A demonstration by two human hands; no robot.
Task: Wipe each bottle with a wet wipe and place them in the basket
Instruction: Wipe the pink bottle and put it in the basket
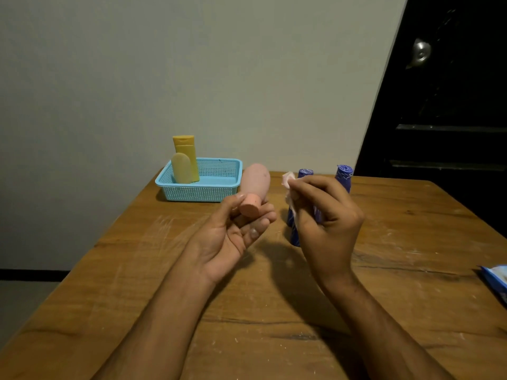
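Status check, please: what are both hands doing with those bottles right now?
Left hand holds pink bottle; right hand pinches wet wipe. Two yellow bottles in blue basket. Two purple bottles wait.

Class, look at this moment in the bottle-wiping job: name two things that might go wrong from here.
1. The left hand holds the pink bottle loosely near its cap; it might slip while being wiped.
2. The right hand, holding the wet wipe, hovers in front of the standing purple bottles and could topple them.

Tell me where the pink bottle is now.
In the head view, left hand holds the pink bottle above the table, between the blue basket and right hand.
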